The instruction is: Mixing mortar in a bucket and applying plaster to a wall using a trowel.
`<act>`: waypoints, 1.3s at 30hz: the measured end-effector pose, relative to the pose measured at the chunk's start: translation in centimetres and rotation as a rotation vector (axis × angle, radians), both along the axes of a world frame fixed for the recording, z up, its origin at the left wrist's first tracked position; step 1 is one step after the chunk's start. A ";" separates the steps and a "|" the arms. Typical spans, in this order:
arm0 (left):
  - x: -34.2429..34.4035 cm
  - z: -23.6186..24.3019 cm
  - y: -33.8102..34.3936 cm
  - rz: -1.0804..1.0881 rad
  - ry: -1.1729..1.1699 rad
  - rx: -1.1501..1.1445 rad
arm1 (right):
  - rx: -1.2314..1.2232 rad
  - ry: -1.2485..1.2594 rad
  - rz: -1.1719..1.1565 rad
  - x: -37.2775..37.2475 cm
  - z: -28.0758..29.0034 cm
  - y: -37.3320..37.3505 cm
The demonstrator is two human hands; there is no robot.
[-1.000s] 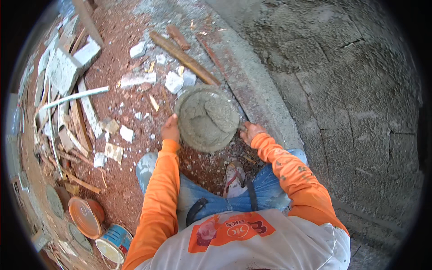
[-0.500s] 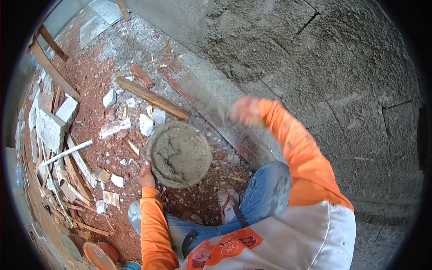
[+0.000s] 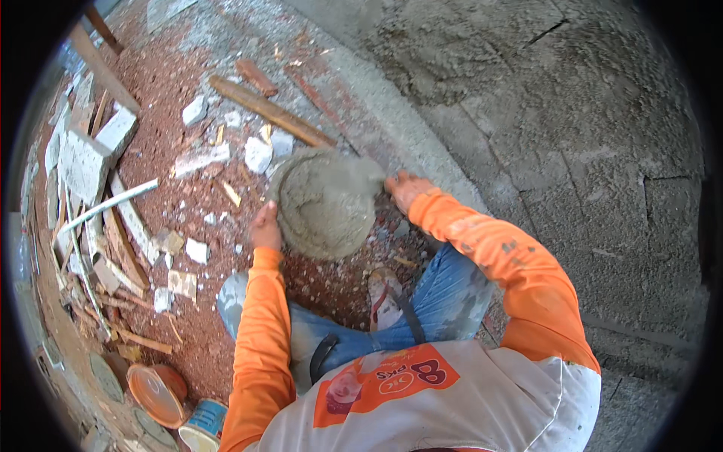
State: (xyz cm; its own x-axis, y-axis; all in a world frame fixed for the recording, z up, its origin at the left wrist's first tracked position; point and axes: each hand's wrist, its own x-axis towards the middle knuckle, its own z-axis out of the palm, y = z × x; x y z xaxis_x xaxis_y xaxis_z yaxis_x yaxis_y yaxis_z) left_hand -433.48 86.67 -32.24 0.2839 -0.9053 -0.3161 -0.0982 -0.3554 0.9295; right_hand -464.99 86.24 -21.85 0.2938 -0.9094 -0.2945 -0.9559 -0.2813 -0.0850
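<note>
A round tub (image 3: 280, 220) of wet grey mortar (image 3: 320, 203) stands on the rubble-strewn ground in front of my knees. My left hand (image 3: 265, 226) is at its left side, with the fingers closed on the rim. At the tub's right edge, my right hand (image 3: 409, 188) is closed round the handle of a trowel (image 3: 367, 173). The trowel's grey blade, smeared by motion, is over the right part of the mortar.
Rough mortar covers the wall (image 3: 587, 173) on my right. A wooden post (image 3: 271, 111) and white rubble (image 3: 258, 154) lie beyond the tub. Broken boards and slabs (image 3: 86, 166) are heaped at left. Buckets (image 3: 157, 392) stand at lower left.
My right hand has come down from beside the wall to the tub, bringing the trowel over the mortar. My left hand stays at the rim. The whole view has shifted slightly.
</note>
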 end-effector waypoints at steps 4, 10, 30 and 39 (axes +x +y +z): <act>-1.3 0.6 0.6 0.074 0.006 -0.076 | 0.073 0.214 0.077 4.0 -0.9 1.4; -1.3 1.2 1.5 0.095 -0.002 -0.058 | 0.499 0.215 -0.108 6.7 0.2 4.2; 8.1 5.4 5.9 -0.120 -0.616 0.046 | 0.117 0.251 0.124 6.5 -2.7 -1.9; 18.3 5.9 25.0 0.022 -0.407 0.292 | 0.156 0.054 -0.015 8.1 -5.7 -1.4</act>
